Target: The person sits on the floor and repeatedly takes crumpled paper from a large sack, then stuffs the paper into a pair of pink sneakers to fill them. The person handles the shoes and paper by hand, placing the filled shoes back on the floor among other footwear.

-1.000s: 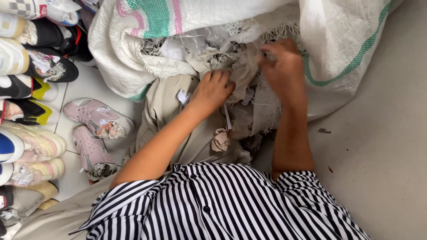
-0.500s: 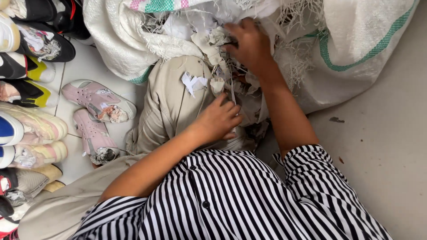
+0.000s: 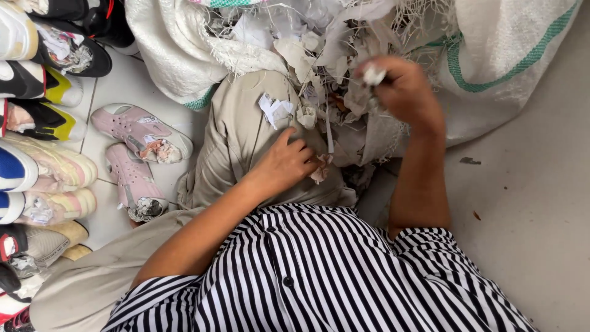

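My right hand (image 3: 402,89) is raised over the mouth of a white woven sack (image 3: 504,67) and pinches a small crumpled wad of white paper (image 3: 373,75). My left hand (image 3: 286,163) rests on my beige trouser leg (image 3: 236,135), fingers curled on a crumpled scrap of pinkish paper (image 3: 321,169). Loose paper scraps (image 3: 276,110) lie on the leg and spill out of the sack.
A pair of pink sandals (image 3: 138,132) stuffed with paper lies on the tiled floor at left. Rows of several other shoes (image 3: 37,123) line the left edge. Grey floor (image 3: 528,203) lies to the right. My striped shirt fills the bottom.
My right hand has pulled back out of the sack toward the right with a paper wad. My left hand has stayed low on my leg, closed on a scrap.
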